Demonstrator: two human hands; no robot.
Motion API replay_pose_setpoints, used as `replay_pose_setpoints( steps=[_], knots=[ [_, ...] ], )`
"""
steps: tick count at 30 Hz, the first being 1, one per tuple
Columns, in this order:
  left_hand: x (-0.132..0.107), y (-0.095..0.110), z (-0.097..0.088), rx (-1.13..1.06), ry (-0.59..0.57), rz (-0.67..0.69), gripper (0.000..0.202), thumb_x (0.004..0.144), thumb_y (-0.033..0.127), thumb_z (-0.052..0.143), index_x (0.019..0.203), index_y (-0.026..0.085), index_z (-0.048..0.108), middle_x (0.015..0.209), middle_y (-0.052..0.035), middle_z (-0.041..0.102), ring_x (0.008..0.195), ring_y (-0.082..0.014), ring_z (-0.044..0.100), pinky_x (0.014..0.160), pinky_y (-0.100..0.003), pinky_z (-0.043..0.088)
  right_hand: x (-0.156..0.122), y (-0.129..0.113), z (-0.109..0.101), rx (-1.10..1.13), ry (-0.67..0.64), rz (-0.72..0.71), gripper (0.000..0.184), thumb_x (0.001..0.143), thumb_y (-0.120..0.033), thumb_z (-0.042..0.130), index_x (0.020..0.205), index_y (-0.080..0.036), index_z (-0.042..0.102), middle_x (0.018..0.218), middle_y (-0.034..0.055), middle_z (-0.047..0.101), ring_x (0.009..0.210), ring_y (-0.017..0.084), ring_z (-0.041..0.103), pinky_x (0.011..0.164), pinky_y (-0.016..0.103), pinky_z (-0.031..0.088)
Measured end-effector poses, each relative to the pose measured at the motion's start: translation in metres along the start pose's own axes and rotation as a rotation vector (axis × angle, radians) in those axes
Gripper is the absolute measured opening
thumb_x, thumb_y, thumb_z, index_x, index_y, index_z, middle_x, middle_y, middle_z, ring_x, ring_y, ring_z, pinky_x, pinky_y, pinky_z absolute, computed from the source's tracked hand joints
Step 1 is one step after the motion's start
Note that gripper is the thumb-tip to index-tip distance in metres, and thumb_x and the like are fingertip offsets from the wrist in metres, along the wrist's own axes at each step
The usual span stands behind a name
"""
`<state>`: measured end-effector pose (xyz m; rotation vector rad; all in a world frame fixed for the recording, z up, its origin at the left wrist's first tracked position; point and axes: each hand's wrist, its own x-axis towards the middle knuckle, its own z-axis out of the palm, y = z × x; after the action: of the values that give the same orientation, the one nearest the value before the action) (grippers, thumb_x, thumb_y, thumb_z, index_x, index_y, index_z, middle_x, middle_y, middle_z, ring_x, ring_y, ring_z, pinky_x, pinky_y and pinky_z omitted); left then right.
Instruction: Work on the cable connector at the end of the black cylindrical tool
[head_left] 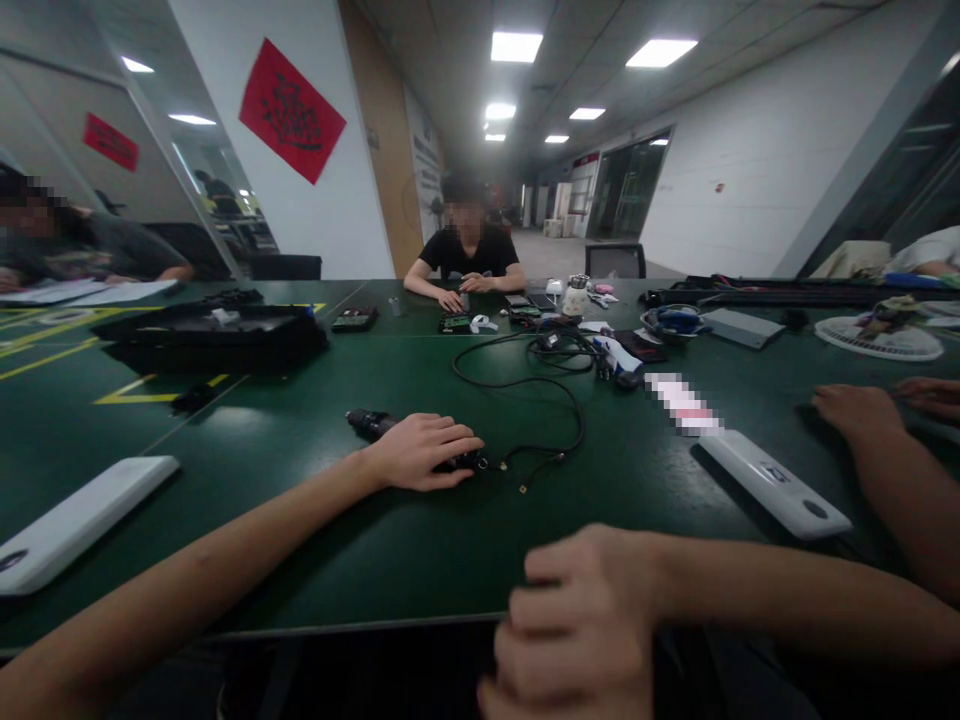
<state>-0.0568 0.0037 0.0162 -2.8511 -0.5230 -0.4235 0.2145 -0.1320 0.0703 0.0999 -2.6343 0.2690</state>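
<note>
We log left hand [429, 452] and right hand [574, 630], both bare. Left forearm [247, 540] and right forearm [780, 590] bare too, slim, narrowing toward uncovered wrists [369, 466]. We note one small spot [204, 558] on the left forearm. Clothing too dark to make out.

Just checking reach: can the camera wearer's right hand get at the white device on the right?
Probably yes: nothing shows between the right hand and the white device, though another person's arm is close by.
</note>
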Motion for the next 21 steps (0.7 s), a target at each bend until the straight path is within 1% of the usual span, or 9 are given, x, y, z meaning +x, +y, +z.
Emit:
replay_pose_setpoints(
  steps=[1,3,5,7,9,11,14,18,21],
  knots=[
    [0.001,0.002,0.001,0.009,0.0,-0.026,0.045,0.101,0.049,0.051,0.139,0.025,0.057,0.126,-0.0087,0.068,0.1,-0.0223,0.068,0.083,-0.036,0.053,-0.007,0.02,-0.006,-0.041,0.001,0.026,0.033,0.082,-0.026,0.066,0.109,-0.044,0.074,0.083,-0.0064,0.072,0.069,0.019,0.064,0.054,0.037,0.05],
    [0.005,0.008,0.004,0.025,0.013,-0.116,0.043,0.103,0.048,0.05,0.14,0.026,0.057,0.128,-0.0083,0.068,0.106,-0.0234,0.067,0.089,-0.039,0.052,-0.022,0.056,-0.015,-0.281,-0.015,0.22,0.037,0.082,-0.016,0.062,0.116,-0.028,0.07,0.098,0.0042,0.073,0.09,0.024,0.064,0.073,0.04,0.054],
    [0.011,0.014,0.008,0.045,0.056,-0.236,0.041,0.104,0.046,0.05,0.14,0.027,0.057,0.129,-0.0076,0.067,0.112,-0.0249,0.064,0.095,-0.043,0.05,-0.039,0.084,-0.018,-0.384,-0.022,0.421,0.045,0.076,-0.009,0.061,0.119,-0.02,0.065,0.113,0.0107,0.069,0.109,0.029,0.059,0.09,0.045,0.051],
    [0.017,0.021,0.013,0.073,0.118,-0.343,0.038,0.104,0.043,0.052,0.139,0.029,0.058,0.13,-0.0074,0.067,0.118,-0.0276,0.06,0.099,-0.047,0.046,-0.055,0.102,-0.015,-0.398,-0.037,0.554,0.043,0.073,-0.005,0.061,0.115,-0.018,0.064,0.117,0.0119,0.066,0.111,0.029,0.056,0.095,0.046,0.047],
    [0.022,0.026,0.018,0.1,0.154,-0.403,0.038,0.103,0.039,0.053,0.14,0.03,0.057,0.133,-0.0079,0.065,0.124,-0.0302,0.056,0.102,-0.051,0.044,-0.066,0.111,-0.01,-0.39,-0.04,0.644,0.033,0.08,-0.007,0.06,0.111,-0.019,0.063,0.113,0.0103,0.065,0.106,0.027,0.056,0.093,0.044,0.046],
    [0.025,0.03,0.021,0.122,0.156,-0.422,0.04,0.103,0.036,0.054,0.142,0.031,0.056,0.136,-0.0085,0.063,0.127,-0.0321,0.053,0.105,-0.054,0.04,-0.072,0.116,-0.005,-0.399,-0.019,0.709,0.02,0.089,-0.014,0.061,0.108,-0.02,0.062,0.109,0.0089,0.065,0.102,0.026,0.056,0.089,0.041,0.045],
    [0.025,0.034,0.024,0.122,0.166,-0.446,0.041,0.103,0.032,0.052,0.144,0.033,0.053,0.136,-0.0087,0.063,0.128,-0.033,0.052,0.109,-0.059,0.034,-0.076,0.121,-0.001,-0.455,0.021,0.778,0.013,0.094,-0.023,0.065,0.107,-0.021,0.062,0.106,0.0081,0.064,0.1,0.027,0.055,0.083,0.04,0.044],
    [0.021,0.038,0.024,0.015,0.195,-0.48,0.037,0.105,0.029,0.05,0.141,0.034,0.055,0.137,-0.0073,0.063,0.126,-0.0302,0.052,0.104,-0.057,0.035,-0.081,0.125,0.002,-0.516,0.045,0.815,0.002,0.096,-0.023,0.065,0.097,-0.021,0.065,0.102,0.0076,0.064,0.095,0.026,0.054,0.08,0.039,0.044],
    [0.02,0.042,0.023,-0.046,0.179,-0.491,0.034,0.105,0.028,0.05,0.138,0.034,0.058,0.135,-0.0068,0.063,0.126,-0.0291,0.052,0.102,-0.054,0.036,-0.08,0.118,0.006,-0.442,0.124,0.826,0.003,0.098,-0.022,0.063,0.095,-0.021,0.064,0.102,0.007,0.064,0.094,0.024,0.056,0.076,0.037,0.048]
  ],
)
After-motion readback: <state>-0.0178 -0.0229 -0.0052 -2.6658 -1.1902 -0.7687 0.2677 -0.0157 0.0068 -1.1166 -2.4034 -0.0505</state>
